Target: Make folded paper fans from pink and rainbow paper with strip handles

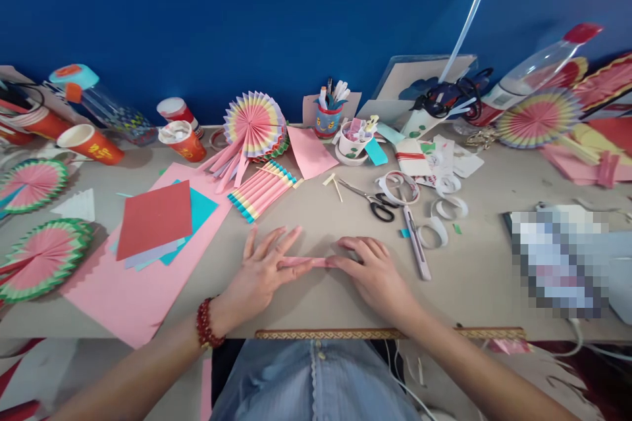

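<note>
A narrow folded pink paper strip (318, 262) lies across the grey table in front of me, between my hands. My left hand (259, 270) rests at its left end, fingers spread and the thumb stretched along the strip; a dark red bead bracelet (207, 323) is on that wrist. At the other end, my right hand (372, 270) has its thumb and bent fingers closed on the strip, hiding that end. Just beyond them sits a row of pleated pink paper (264, 191) with yellow and blue tips.
Black-handled scissors (372, 200), a tape roll (399, 187) and a utility knife (417, 243) lie to the right. Red paper (155, 220) tops coloured sheets on the left. Paper fans (254, 122), cups (91, 145) and a clear bottle (538, 72) line the back.
</note>
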The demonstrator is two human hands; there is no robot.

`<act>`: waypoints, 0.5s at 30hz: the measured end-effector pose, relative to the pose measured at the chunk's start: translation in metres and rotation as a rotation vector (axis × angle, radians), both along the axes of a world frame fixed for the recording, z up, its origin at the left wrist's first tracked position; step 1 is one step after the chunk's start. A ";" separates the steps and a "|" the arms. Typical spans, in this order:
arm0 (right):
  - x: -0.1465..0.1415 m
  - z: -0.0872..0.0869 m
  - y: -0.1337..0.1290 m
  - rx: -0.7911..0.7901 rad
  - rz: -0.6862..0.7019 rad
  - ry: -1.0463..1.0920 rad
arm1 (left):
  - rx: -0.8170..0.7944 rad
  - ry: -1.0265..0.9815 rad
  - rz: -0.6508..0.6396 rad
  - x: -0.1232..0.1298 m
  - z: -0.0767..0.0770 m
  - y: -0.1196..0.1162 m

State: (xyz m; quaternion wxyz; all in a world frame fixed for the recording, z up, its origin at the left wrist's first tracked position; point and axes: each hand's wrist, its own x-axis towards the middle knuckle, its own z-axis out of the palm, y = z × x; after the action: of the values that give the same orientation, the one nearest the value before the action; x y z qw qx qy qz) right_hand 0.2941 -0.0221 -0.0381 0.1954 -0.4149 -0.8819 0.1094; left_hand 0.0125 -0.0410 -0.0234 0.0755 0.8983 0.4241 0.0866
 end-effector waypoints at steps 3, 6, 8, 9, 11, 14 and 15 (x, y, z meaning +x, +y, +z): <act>0.001 0.001 0.002 -0.008 0.009 -0.004 | -0.022 0.084 -0.069 -0.002 0.002 0.003; 0.003 0.001 0.003 -0.012 0.016 0.024 | -0.060 0.094 -0.056 -0.005 0.002 0.006; 0.005 0.001 0.003 -0.021 0.025 0.039 | -0.082 0.077 -0.052 -0.007 0.002 0.007; 0.006 0.001 0.003 -0.026 0.029 0.038 | -0.087 0.067 -0.054 -0.008 0.003 0.008; 0.007 0.000 0.004 -0.030 0.035 0.017 | -0.086 0.053 -0.054 -0.010 0.006 0.008; 0.009 -0.002 0.003 -0.001 0.034 -0.035 | -0.071 0.059 -0.051 -0.016 0.011 0.006; 0.009 -0.002 0.003 0.019 0.031 -0.053 | -0.068 0.062 -0.055 -0.017 0.012 0.005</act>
State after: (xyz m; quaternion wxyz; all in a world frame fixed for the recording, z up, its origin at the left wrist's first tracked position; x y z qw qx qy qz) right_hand 0.3031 -0.0193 -0.0401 0.1743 -0.4019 -0.8941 0.0929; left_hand -0.0050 -0.0356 -0.0114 0.0952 0.9089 0.4039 0.0420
